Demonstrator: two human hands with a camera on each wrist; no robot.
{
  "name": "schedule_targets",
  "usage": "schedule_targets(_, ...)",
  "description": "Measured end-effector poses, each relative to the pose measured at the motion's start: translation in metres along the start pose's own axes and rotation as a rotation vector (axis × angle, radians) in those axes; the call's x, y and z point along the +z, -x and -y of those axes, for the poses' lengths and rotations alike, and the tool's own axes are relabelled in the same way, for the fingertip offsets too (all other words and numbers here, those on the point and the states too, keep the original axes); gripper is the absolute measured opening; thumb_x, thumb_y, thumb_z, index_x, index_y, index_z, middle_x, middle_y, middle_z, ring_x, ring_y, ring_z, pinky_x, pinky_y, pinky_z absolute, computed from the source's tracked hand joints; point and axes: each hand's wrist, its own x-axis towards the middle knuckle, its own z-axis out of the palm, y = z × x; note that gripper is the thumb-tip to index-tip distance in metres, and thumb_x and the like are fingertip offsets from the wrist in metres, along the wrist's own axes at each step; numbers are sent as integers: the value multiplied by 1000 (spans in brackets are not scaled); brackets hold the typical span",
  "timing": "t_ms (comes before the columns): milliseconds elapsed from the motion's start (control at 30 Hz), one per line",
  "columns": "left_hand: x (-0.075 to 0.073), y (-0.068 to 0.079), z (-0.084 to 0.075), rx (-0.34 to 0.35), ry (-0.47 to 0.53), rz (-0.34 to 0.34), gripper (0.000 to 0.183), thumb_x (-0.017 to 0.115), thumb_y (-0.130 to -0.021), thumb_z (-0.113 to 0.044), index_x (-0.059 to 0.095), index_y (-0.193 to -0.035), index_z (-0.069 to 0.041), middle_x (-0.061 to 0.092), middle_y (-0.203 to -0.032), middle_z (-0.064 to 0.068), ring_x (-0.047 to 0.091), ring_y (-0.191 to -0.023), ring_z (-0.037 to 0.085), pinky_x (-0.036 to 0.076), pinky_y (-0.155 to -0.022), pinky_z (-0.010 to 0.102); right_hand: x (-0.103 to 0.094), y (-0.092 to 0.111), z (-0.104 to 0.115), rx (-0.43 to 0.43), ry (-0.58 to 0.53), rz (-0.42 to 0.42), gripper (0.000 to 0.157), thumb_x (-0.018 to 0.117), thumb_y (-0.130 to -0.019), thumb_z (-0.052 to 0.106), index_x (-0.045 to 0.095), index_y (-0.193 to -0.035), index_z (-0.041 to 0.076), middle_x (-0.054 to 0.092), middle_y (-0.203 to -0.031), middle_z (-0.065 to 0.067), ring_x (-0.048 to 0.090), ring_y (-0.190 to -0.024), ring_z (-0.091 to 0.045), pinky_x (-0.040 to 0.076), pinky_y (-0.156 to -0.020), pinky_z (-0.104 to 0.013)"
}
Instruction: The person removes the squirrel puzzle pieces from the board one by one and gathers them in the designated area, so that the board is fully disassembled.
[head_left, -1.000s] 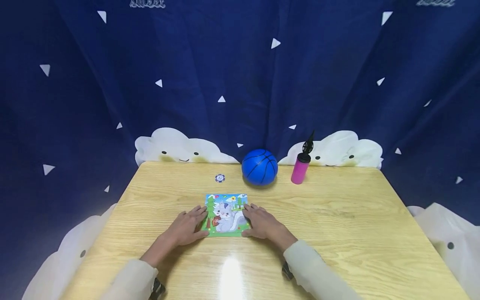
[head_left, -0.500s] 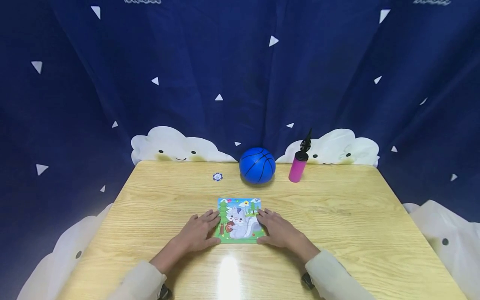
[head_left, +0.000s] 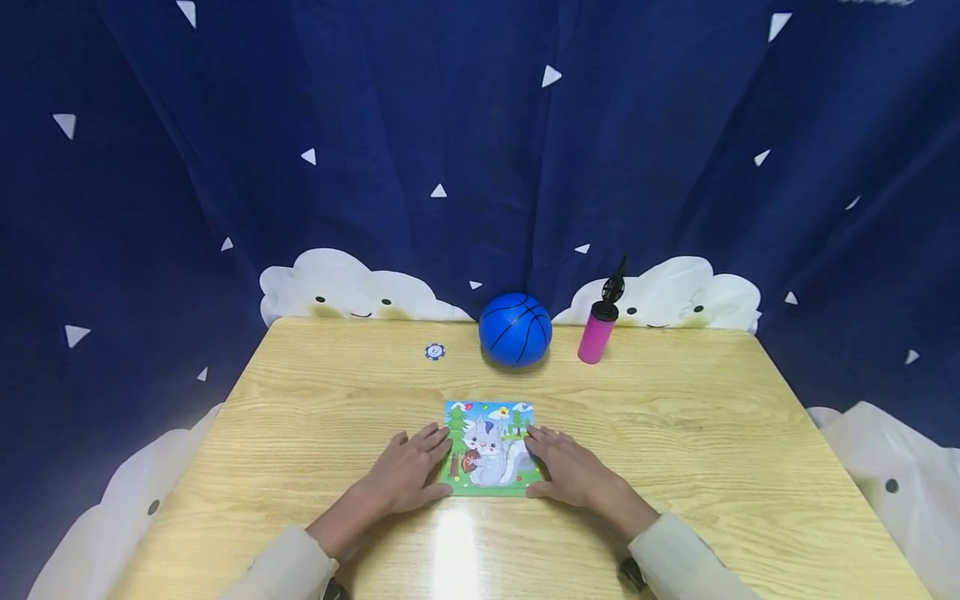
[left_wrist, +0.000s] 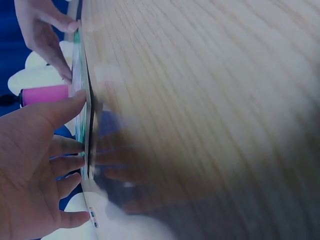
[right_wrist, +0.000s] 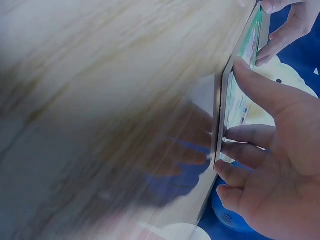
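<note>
A flat picture puzzle (head_left: 491, 458) shows a grey squirrel with an acorn among green trees. It lies on the wooden table (head_left: 675, 450) between both hands. My left hand (head_left: 408, 468) touches its left edge, fingertips on the border and thumb at the lower corner. At the opposite edge, my right hand (head_left: 573, 468) touches it the same way. In the left wrist view, the thumb and fingers of the left hand (left_wrist: 37, 165) meet the puzzle's thin side. The right wrist view has the right hand (right_wrist: 280, 160) along the other side, its fingers fairly straight.
Behind the puzzle sits a blue basketball (head_left: 515, 330). A pink hand pump (head_left: 597, 335) with a black top stands to its right. Left of the ball lies a blue-and-white poker chip (head_left: 435, 352). A dark blue curtain (head_left: 480, 150) hangs beyond the table.
The puzzle and both hands have moved right and a little nearer across the table. Ball, pump and chip keep their places; the camera view has shifted slightly.
</note>
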Motion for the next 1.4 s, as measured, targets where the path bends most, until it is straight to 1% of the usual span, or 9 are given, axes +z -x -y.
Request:
schedule_targets(133,-3,0,-1,7,-10,3,69,58,-88,-51,47,-139,-6,41,-148,12,36,-139,32,36,-103,60,-3,1,2,9,-12,0,73,74,-78,40,50,-133,-2,42,-146,-21,38,-135,-41,32,-110,-55)
schedule_targets(233,-5,-1,-2,19,14,-13,69,58,-88,-49,46,-140,-6,40,-149,13,35,-139,34,35,-104,62,-7,1,2,33,-46,-12,72,73,-79,41,51,-133,-1,43,-145,-20,39,-135,-40,33,-109,-54)
schedule_targets(367,-6,-7,-6,51,52,-31,69,59,-88,-48,45,-140,-5,38,-150,15,34,-139,35,34,-103,63,-17,-5,-1,70,-78,-75,64,73,-80,38,56,-129,0,53,-137,-18,47,-130,-36,37,-108,-49)
schedule_targets(533,-5,-19,-15,80,67,-14,68,59,-88,-49,45,-141,-7,36,-151,15,34,-139,34,35,-103,62,-24,-19,-9,38,-83,-179,44,73,-82,26,65,-115,-3,67,-112,-14,63,-106,-28,49,-94,-42)
schedule_targets(667,-5,-31,-24,81,92,28,69,55,-90,-51,40,-144,-11,28,-155,15,28,-142,35,31,-107,61,-25,-32,-15,18,-110,-217,34,74,-80,19,68,-106,-3,65,-96,-11,61,-87,-22,52,-80,-37)
schedule_targets(767,-6,-38,-29,84,90,50,71,53,-90,-52,37,-146,-12,25,-156,16,25,-143,37,30,-108,61,-24,-43,-18,50,-153,-216,33,75,-79,17,69,-105,-3,63,-91,-9,56,-80,-17,50,-74,-34)
schedule_targets(967,-3,-43,-34,79,47,93,70,54,-89,-54,38,-146,-15,27,-156,14,25,-143,35,30,-108,61,-16,-60,-21,134,-210,-157,32,76,-79,17,70,-106,2,61,-90,-8,50,-79,-13,45,-72,-30)
schedule_targets(1100,3,-44,-36,72,42,117,69,53,-90,-54,38,-146,-19,25,-157,11,22,-145,33,28,-108,62,-15,-66,-20,168,-187,-128,30,76,-78,17,70,-105,4,59,-88,-6,50,-79,-14,44,-73,-30)
schedule_targets(1400,6,-46,-42,68,-10,154,70,50,-90,-57,34,-148,-22,22,-158,10,23,-145,30,30,-110,57,-17,-73,-19,177,-138,-111,31,81,-72,15,69,-99,5,57,-83,-4,50,-77,-16,45,-75,-32)
